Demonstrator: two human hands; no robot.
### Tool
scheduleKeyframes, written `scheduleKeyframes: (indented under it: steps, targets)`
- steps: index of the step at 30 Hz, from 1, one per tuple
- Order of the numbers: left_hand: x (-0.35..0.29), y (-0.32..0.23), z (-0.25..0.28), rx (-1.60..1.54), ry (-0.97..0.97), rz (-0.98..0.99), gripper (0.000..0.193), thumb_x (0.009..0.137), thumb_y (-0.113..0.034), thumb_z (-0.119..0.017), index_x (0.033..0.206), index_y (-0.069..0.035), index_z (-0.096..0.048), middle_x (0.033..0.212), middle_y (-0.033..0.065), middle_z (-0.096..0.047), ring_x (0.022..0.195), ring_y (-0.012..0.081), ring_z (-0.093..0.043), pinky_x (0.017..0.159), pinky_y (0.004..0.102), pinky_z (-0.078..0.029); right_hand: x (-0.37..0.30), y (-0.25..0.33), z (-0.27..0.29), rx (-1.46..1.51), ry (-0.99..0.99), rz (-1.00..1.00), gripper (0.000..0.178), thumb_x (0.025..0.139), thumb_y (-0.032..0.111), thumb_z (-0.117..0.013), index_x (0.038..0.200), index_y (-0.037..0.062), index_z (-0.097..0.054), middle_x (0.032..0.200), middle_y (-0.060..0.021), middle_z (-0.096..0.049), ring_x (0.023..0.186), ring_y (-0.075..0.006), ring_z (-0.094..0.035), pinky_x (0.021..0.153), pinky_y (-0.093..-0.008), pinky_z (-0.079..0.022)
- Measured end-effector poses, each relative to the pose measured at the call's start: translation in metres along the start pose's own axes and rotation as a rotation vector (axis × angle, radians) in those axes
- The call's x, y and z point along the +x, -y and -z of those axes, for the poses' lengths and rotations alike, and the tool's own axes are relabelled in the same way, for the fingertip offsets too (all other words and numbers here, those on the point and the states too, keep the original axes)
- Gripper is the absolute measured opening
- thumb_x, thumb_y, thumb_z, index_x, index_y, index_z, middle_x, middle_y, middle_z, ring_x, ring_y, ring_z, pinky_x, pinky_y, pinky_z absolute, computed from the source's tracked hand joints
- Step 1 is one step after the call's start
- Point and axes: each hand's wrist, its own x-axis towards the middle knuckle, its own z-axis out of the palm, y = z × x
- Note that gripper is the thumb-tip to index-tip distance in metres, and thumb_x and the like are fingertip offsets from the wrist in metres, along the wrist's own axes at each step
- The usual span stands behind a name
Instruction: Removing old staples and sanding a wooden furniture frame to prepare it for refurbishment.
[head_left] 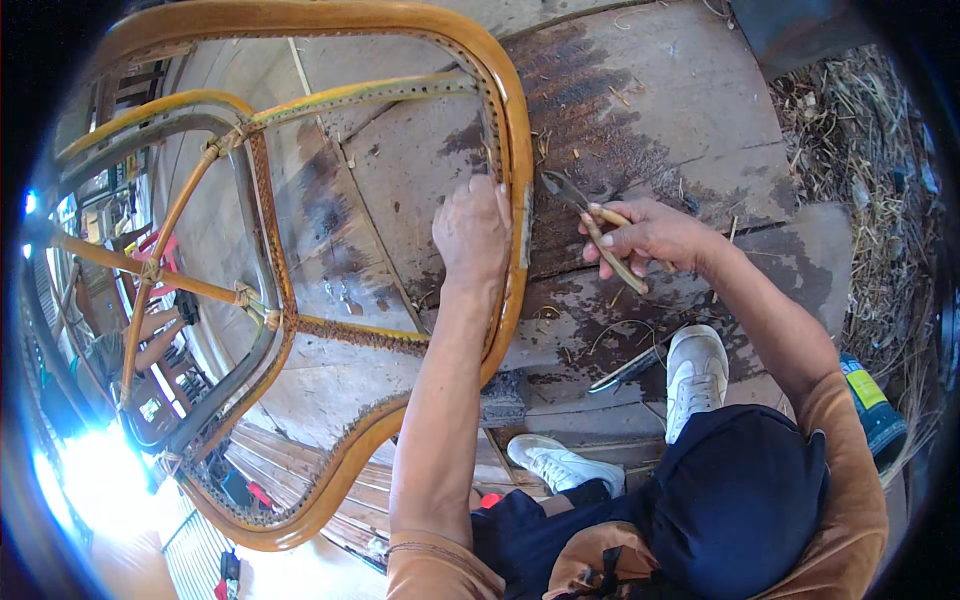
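A curved, honey-brown chair frame lies on its side before me. Rows of small holes run along its inner rim, and the seat opening has no weave. My left hand is closed in a fist against the inner edge of the right rail. Its fingertips are turned away, so whatever they pinch is hidden. Just right of the rail, my right hand grips a pair of pliers by its tan handles. The handles stand apart, and the dark jaws point up and left toward the rail without touching it.
Worn, stained boards lie under the frame. A thin, dark-edged flat piece rests by my light shoes. Dry plant scraps pile up at the right, near a dark green container. Rattan legs and braces reach left.
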Motion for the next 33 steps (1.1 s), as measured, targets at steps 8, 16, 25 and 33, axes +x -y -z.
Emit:
scheduleKeyframes:
  steps: [8, 16, 25, 33]
  targets:
    - [-0.022, -0.057, 0.027, -0.277, -0.137, 0.031, 0.053, 0.085, -0.029, -0.068, 0.126, -0.001, -0.052, 0.115, 0.0193, -0.057, 0.111, 0.0373, -0.052, 0.094, 0.0461, -0.042, -0.028, -0.007, -0.014, 0.187, 0.117, -0.009, 0.041, 0.09, 0.014, -0.057, 0.128, 0.0019, -0.047, 0.11, -0.0108, -0.065, 0.091, -0.0176, -0.067, 0.062, -0.0242, -0.053]
    - [-0.012, -0.007, 0.023, -0.435, -0.135, 0.295, 0.055, 0.087, -0.02, -0.067, 0.136, -0.005, -0.047, 0.133, 0.0254, -0.045, 0.119, 0.0396, -0.048, 0.102, 0.047, -0.038, -0.053, 0.005, -0.022, -0.015, 0.12, -0.097, 0.036, 0.09, 0.005, -0.052, 0.125, 0.0024, -0.049, 0.108, -0.0098, -0.065, 0.088, -0.0177, -0.068, 0.062, -0.0245, -0.053]
    - [-0.022, -0.017, 0.016, -0.027, -0.06, -0.133, 0.042, 0.08, -0.012, -0.068, 0.121, -0.017, -0.06, 0.139, 0.0174, -0.042, 0.126, 0.0395, -0.043, 0.099, 0.0511, -0.039, 0.012, 0.005, 0.001, 0.05, 0.176, -0.151, 0.031, 0.09, 0.003, -0.055, 0.121, 0.0016, -0.05, 0.108, -0.0138, -0.064, 0.09, -0.0217, -0.069, 0.062, -0.0302, -0.058]
    - [-0.016, -0.003, 0.005, 0.069, 0.031, 0.011, 0.017, 0.082, -0.019, -0.066, 0.097, -0.012, -0.069, 0.14, 0.0136, -0.045, 0.132, 0.04, -0.037, 0.105, 0.0533, -0.034, 0.034, -0.003, 0.002, 0.148, 0.276, -0.177, 0.033, 0.091, 0.003, -0.055, 0.123, 0.0019, -0.049, 0.11, -0.0147, -0.063, 0.091, -0.0247, -0.069, 0.064, -0.034, -0.06]
